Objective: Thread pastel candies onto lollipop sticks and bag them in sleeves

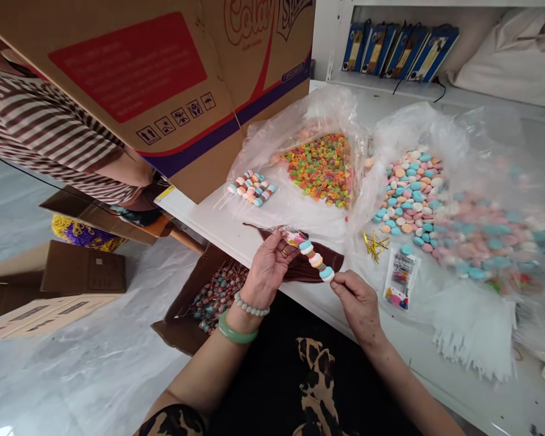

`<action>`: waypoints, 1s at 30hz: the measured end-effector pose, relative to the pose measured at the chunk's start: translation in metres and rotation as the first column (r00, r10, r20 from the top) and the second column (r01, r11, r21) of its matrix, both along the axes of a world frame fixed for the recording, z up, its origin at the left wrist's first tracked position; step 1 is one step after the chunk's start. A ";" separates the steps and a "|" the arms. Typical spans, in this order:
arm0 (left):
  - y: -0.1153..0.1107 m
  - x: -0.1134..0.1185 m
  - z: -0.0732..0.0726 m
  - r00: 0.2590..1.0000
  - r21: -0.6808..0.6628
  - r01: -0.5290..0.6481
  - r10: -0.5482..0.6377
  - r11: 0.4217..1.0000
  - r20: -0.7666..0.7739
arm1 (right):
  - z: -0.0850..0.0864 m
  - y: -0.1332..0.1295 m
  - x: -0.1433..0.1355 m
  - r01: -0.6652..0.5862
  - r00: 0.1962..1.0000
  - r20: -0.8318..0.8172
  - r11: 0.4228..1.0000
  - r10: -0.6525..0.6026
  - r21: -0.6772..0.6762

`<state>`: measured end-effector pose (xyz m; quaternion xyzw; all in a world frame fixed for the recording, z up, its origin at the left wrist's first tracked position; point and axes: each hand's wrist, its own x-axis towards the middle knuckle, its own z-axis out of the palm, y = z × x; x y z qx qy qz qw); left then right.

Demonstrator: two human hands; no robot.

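Note:
A candy skewer (pixel 317 261) of blue, white and peach candies with small pieces between them slants between my two hands. My right hand (pixel 358 303) pinches its lower end by the bottom blue-and-white candy. My left hand (pixel 269 263) is closed on a small clear printed plastic bag (pixel 295 237) at the skewer's upper end. Whether the tip lies inside the bag I cannot tell. A brown cloth (pixel 313 266) lies under the skewer. Right of my hands are gold twist ties (pixel 375 244) and a stack of printed bags (pixel 400 280) with a blue candy on top.
Finished-looking skewers (pixel 253 186) lie near a bag of ring candies (pixel 320 166). Beyond are pastel candies (pixel 411 197) and white sticks (pixel 476 333). A large carton (pixel 177 79) stands back left, an open box of wrapped skewers (pixel 218 293) below. A person in stripes (pixel 59 130) is at left.

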<state>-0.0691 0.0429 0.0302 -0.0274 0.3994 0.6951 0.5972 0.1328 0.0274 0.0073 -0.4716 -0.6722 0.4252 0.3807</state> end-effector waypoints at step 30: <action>0.001 0.007 -0.017 0.957 0.167 0.021 0.029 0.986 -0.290 | -0.008 0.002 0.007 -0.005 0.994 0.108 0.994 -0.008 0.113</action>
